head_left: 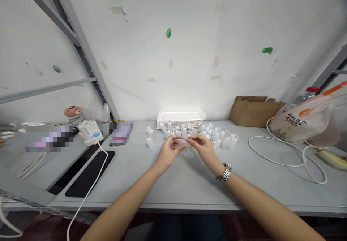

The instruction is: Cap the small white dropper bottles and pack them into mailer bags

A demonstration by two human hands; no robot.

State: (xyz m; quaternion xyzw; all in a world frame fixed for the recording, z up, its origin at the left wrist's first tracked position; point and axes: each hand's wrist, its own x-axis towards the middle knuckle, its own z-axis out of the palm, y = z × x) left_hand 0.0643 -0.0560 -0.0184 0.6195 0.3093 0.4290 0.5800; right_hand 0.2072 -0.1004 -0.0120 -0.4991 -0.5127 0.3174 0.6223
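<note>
In front of me, above the table's middle, my left hand is closed around a small translucent plastic squeeze bottle. My right hand, with a metal-banded watch on its wrist, pinches the end of the same bottle, its fingertips meeting those of the left. A thin white strip hangs below the fingers; the fingers hide much of the bottle. Just beyond both hands, several similar small white bottles stand in a group, some with looped cap straps. To the left, one bottle stands apart, near a loose white piece.
White trays lie stacked at the wall. A cardboard box, a plastic bag and a looped white cable are on the right. Leftward are a black flat pad, a phone and a white power strip.
</note>
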